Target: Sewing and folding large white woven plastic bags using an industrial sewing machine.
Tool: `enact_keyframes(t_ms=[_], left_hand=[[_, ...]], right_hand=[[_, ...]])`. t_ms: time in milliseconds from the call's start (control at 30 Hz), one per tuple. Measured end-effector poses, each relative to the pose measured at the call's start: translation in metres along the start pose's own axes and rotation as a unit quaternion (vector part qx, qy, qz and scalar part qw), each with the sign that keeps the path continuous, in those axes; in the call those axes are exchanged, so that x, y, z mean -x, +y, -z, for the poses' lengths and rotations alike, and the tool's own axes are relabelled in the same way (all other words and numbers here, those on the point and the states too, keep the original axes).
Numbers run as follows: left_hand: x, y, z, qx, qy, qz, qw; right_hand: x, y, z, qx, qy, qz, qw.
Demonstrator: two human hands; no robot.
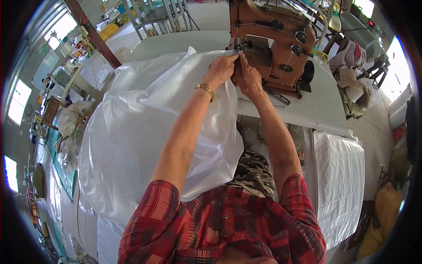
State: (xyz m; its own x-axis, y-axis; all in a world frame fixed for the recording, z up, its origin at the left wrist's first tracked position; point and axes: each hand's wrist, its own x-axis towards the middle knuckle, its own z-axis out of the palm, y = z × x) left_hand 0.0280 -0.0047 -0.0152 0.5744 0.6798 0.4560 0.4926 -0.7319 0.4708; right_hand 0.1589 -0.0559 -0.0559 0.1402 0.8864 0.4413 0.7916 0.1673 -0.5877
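- While both hands are brought together at the needle end (238, 42) of a brown metal sewing machine (288, 42), a large, glossy white plastic sheet (140, 114) is spread over the pale desk (314, 110) and partly across the lap.
- By the left hand (221, 70), the sheet's upper right corner appears to be pinched, with the fingers drawn together and almost no gap left.
- By the right hand (249, 80), an index finger is pointed at the same corner and the other fingers are curled under; whether any plastic is gripped there cannot be told.
- Most of the sheet is laid out to the left of both hands and back toward the body, so the left hand is placed nearer its bulk.
- Its upper edge is run roughly left to right toward the needle end; a long axis cannot be told through the folds.
- Both sets of fingertips are held just beside the needle end, the machine's body being set to their right.
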Motion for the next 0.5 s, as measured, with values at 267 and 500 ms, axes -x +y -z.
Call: enact_keyframes(t_ms=[267, 500], left_hand=[[0.004, -0.003, -0.007, 0.048, 0.026, 0.018, 0.998], [0.008, -0.014, -0.019, 0.124, 0.089, -0.025, 0.988]], right_hand=[[0.000, -0.010, 0.024, 0.157, -0.029, 0.039, 0.986], [-0.009, -0.037, 0.044, 0.274, -0.113, 0.044, 0.954]])
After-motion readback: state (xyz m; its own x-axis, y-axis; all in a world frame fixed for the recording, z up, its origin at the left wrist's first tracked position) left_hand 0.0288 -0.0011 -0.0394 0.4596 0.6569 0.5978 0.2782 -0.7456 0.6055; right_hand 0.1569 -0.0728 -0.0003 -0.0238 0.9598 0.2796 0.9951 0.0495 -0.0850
